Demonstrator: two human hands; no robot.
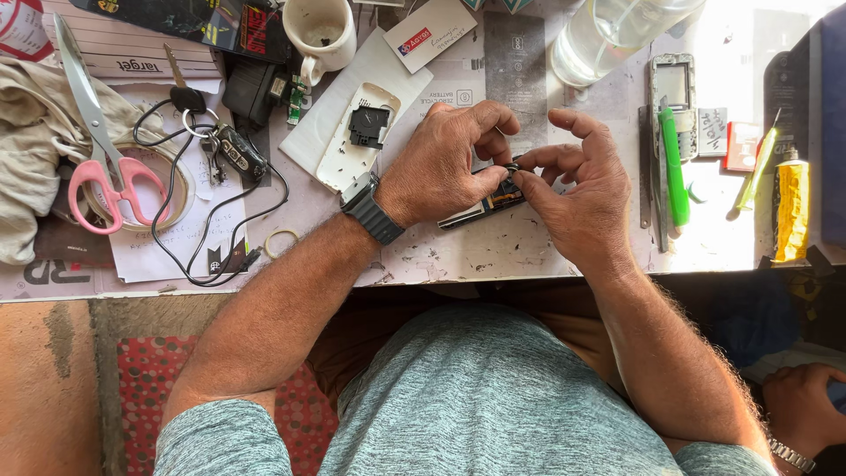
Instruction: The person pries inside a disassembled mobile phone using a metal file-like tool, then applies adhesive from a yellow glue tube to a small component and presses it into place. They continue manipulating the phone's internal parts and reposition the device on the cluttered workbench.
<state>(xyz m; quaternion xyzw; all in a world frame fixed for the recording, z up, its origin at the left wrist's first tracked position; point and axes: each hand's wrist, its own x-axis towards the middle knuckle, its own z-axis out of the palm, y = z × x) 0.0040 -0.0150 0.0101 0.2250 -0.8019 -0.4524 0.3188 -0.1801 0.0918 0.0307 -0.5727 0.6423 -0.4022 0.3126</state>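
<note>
Left hand (445, 163) and right hand (582, 189) pinch small dark part (511, 167) over circuit board (485, 205); pink-handled scissors (101, 145) far left.

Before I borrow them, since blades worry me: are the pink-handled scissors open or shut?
Shut. The scissors lie flat on the table, blades together in a single line, pink handle loops side by side.

Grey-green heathered short-sleeve tee (476, 397), sleeves end above the elbows. Dark grey smartwatch (370, 207) with ribbed band on left wrist. Forearms bare and hairy. Left hand (445, 163) and right hand (582, 189) bare: no rings, no gloves.
</note>
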